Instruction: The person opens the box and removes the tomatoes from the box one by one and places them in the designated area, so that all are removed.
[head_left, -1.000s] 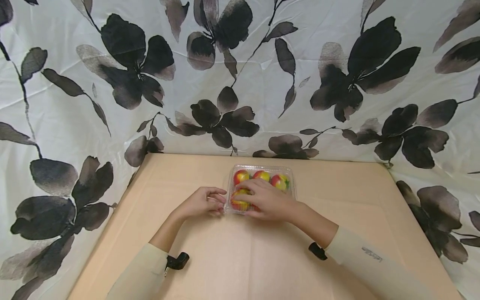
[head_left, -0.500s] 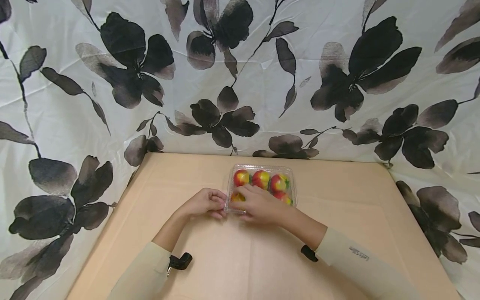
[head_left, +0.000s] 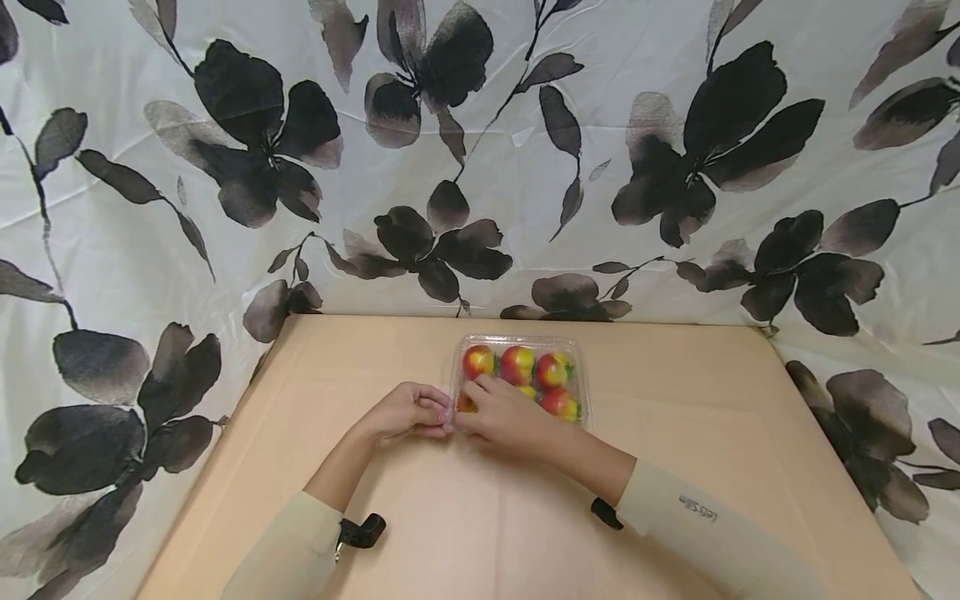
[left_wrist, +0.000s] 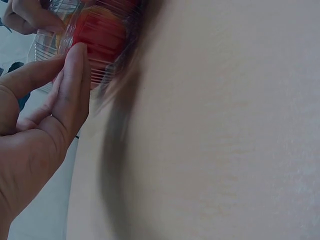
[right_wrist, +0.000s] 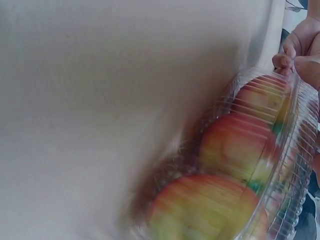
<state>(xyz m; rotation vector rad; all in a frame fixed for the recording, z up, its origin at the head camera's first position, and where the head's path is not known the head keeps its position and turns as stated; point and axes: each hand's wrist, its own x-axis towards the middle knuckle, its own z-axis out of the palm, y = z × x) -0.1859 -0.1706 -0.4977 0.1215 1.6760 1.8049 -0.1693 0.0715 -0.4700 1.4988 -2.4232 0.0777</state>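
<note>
A clear plastic clamshell box [head_left: 517, 340] sits near the far side of the table in the head view. Inside are several red-and-yellow fruits [head_left: 517, 365] with green bits; the right hand hides part of them. The left hand [head_left: 405, 411] pinches the rim at the near left corner between thumb and fingers, as the left wrist view also shows. Beside it, the right hand [head_left: 510, 421] reaches across the box's near side, thumb and curled fingers gripping the same corner. In the right wrist view, ridged plastic [right_wrist: 295, 195] covers the fruits, and both hands meet at the far end.
The box stands on a light tan table [head_left: 660, 500]. Behind and at both sides hangs a white cloth [head_left: 585, 50] with dark flowers. Black cameras [head_left: 363, 531] are strapped at both wrists, below pale sleeves [head_left: 288, 550].
The right hand has slid left toward the near left corner, uncovering more fruits. The left fingers have come onto that corner and pinch it. The head view has tilted slightly.
</note>
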